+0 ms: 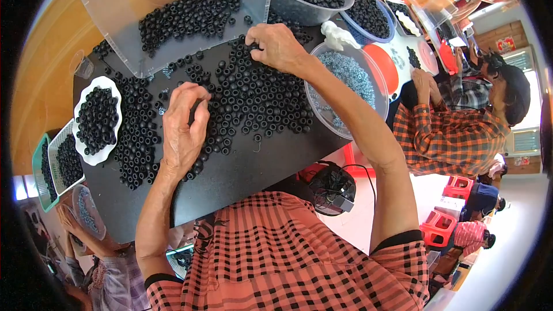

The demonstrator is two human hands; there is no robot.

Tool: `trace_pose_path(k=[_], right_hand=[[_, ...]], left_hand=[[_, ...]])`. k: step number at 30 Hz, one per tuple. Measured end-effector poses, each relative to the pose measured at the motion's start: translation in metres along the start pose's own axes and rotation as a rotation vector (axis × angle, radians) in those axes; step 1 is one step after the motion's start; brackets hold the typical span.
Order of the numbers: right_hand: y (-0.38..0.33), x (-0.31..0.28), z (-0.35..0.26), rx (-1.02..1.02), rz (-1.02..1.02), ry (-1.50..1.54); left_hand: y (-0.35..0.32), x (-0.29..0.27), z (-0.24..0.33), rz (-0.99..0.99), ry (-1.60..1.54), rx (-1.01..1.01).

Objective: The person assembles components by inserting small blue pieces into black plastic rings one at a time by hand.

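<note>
Both hands' fingers [199, 109] pinched among black beads [253, 101]; bare table [259, 167] near edge

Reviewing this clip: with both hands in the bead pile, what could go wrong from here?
1. Small round black beads lie loose on the dark tabletop; a sweep of the left hand could roll some off the near edge.
2. The right hand works beside the clear plastic bowl of pale blue-grey pieces; the forearm might nudge it.

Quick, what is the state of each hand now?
Left hand: fingers pinched together over the black beads; what it holds cannot be told.
Right hand: fingertips pressed on the beads, curled.
</note>
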State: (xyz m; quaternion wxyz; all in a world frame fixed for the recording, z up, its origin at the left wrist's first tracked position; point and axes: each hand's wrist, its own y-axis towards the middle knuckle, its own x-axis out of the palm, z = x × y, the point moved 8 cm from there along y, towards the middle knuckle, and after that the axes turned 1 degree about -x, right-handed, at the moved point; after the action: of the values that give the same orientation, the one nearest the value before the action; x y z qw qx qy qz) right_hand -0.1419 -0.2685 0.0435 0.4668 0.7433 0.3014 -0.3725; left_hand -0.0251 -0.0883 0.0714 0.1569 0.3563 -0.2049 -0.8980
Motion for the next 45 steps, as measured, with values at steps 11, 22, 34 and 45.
trace_pose_path(k=[11,22,34,45], right_hand=[[0.015,0.0,-0.103,0.141,0.088,0.719],[0.007,0.026,-0.106,0.332,0.091,0.792],[0.002,0.031,-0.106,0.33,0.072,0.794],[0.002,0.024,-0.104,0.385,0.04,0.819]], left_hand=[[0.0,0.025,-0.06,-0.03,-1.168,-0.589],[-0.017,0.005,-0.068,-0.031,-0.564,-0.428],[-0.015,0.008,-0.058,-0.12,-0.545,-0.398],[-0.017,0.011,-0.058,-0.139,-0.628,-0.464]])
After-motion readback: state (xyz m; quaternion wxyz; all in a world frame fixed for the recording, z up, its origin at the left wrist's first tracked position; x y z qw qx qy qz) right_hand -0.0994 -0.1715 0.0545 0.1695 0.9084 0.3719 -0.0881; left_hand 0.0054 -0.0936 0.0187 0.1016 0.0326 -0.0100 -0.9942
